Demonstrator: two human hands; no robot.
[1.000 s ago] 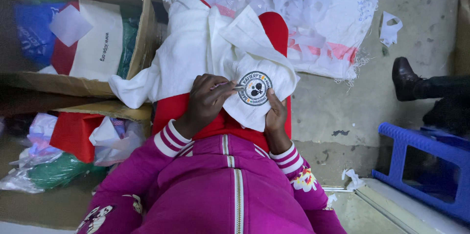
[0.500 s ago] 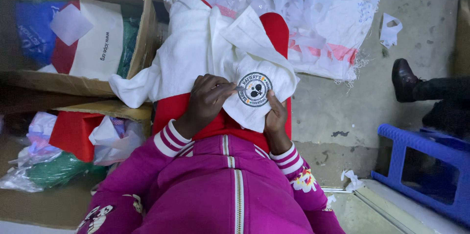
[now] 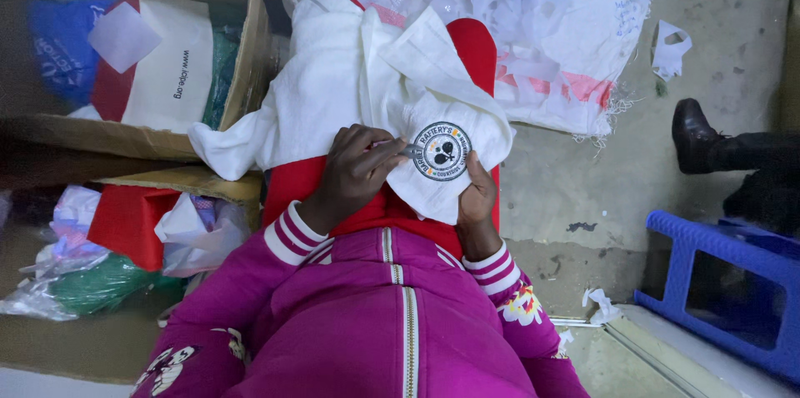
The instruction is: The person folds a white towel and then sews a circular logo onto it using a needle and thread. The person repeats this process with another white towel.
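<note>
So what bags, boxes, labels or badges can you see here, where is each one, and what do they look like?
Round badge: on the white cloth on the lap, between the left hand and right hand; dark ring, white centre.
Cardboard box: upper left, brown, open.
Printed bag: inside that box, white and red.
Clear plastic bags: lower left, crumpled, one holding something green.

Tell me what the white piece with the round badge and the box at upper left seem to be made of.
White piece: soft woven fabric, matte, by its folds and drape. Round badge: probably embroidered or printed cloth, dark-rimmed. Box: brown corrugated cardboard, dull, with bent flaps.
</note>
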